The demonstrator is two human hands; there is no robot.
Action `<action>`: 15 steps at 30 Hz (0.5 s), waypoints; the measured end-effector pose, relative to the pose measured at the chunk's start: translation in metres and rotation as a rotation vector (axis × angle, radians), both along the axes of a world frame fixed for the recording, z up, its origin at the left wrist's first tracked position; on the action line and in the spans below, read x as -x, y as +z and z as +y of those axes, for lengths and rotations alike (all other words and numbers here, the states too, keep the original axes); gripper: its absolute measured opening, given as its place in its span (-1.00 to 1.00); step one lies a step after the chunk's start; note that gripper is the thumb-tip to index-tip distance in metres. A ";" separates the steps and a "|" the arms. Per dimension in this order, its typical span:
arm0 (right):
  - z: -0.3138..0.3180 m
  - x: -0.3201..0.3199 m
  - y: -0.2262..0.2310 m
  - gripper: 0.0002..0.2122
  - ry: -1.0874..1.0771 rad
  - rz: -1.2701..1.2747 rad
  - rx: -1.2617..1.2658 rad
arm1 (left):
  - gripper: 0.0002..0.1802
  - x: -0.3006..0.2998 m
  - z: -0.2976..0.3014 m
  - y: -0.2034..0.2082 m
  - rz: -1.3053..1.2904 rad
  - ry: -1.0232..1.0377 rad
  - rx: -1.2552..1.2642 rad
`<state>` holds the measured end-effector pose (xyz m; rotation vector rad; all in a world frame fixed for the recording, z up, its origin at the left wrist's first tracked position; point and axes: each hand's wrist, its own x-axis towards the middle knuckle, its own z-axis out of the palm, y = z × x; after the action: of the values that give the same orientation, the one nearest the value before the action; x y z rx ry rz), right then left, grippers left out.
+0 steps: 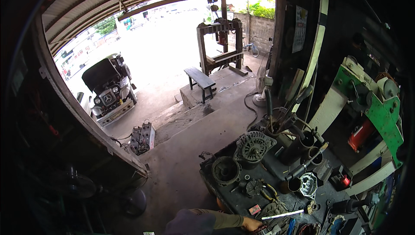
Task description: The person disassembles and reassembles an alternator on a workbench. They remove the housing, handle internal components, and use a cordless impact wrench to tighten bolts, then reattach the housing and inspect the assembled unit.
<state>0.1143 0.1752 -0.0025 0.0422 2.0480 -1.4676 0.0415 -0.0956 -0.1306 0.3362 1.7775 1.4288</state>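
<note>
We cannot make out the dark object (261,231) just below the left hand (251,223), cut by the lower edge.

A broad doorway opens from a dark workshop onto a glaring, sunlit yard. Its metal frame (71,106) edges the left side, and a dark post (281,23) stands on the right, near a wall calendar (299,29). A corrugated roof (82,16) on beams covers the outside area. The grey concrete floor (194,142) meets a raised slab with steps (173,124), where a dark wooden bench (199,78) stands. Farther off are a block wall (263,29) and green trees (261,10). Inside, a dark-topped worktable (270,172) fills the lower right.
</note>
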 end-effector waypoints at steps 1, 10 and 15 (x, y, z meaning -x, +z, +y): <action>0.000 0.000 0.000 -0.77 0.005 0.001 0.002 | -0.31 -0.001 0.000 0.003 -0.036 0.017 -0.021; 0.002 0.001 -0.007 -0.81 -0.019 -0.045 0.052 | -0.29 -0.005 0.005 0.010 -0.266 0.140 -0.181; 0.004 0.002 -0.006 -0.78 -0.018 -0.017 0.033 | -0.19 -0.006 0.004 0.021 -0.234 0.184 -0.186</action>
<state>0.1127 0.1789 -0.0088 0.0601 2.0143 -1.5067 0.0479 -0.0918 -0.1100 0.0963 1.5211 1.6950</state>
